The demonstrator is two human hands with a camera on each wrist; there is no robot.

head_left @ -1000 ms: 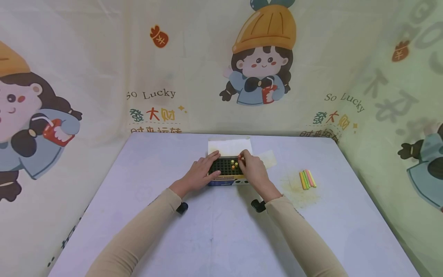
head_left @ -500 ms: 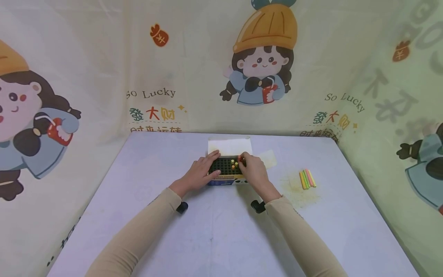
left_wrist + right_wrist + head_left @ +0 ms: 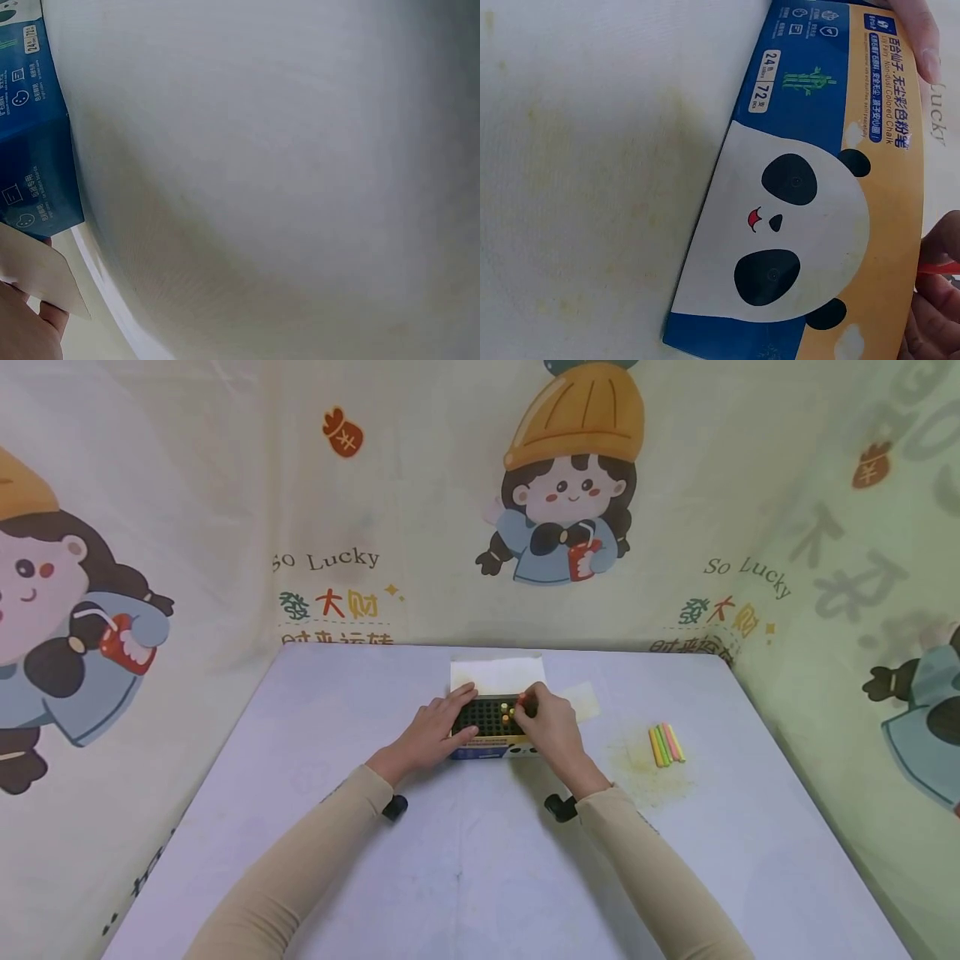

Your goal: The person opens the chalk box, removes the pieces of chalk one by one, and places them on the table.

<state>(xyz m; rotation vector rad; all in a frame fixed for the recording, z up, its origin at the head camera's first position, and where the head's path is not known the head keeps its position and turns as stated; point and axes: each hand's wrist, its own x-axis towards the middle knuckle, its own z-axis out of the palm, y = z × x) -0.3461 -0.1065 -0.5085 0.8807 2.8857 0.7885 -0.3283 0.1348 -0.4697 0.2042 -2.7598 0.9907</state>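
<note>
A chalk box [image 3: 817, 187] with a panda on its blue and orange front stands on the table, lid raised behind. Its black holed insert [image 3: 480, 717] holds several chalk sticks standing upright toward the right. My left hand [image 3: 431, 731] grips the left end of the box, thumb at the front edge and fingers toward the back. At the right end, my right hand [image 3: 553, 727] pinches a red chalk stick [image 3: 939, 268] over the holes. The fingers hide most of that stick and the holes beneath it.
Several yellow, green and pink chalk sticks [image 3: 666, 745] lie side by side on the table [image 3: 465, 877], right of the box. Yellowish chalk dust surrounds them. A pale sheet [image 3: 581, 700] lies behind the right hand. A printed cloth [image 3: 435, 527] hangs behind the table.
My right hand has stayed at the box's right end, its fingers shifting slightly around the red chalk stick. My left hand has kept its place.
</note>
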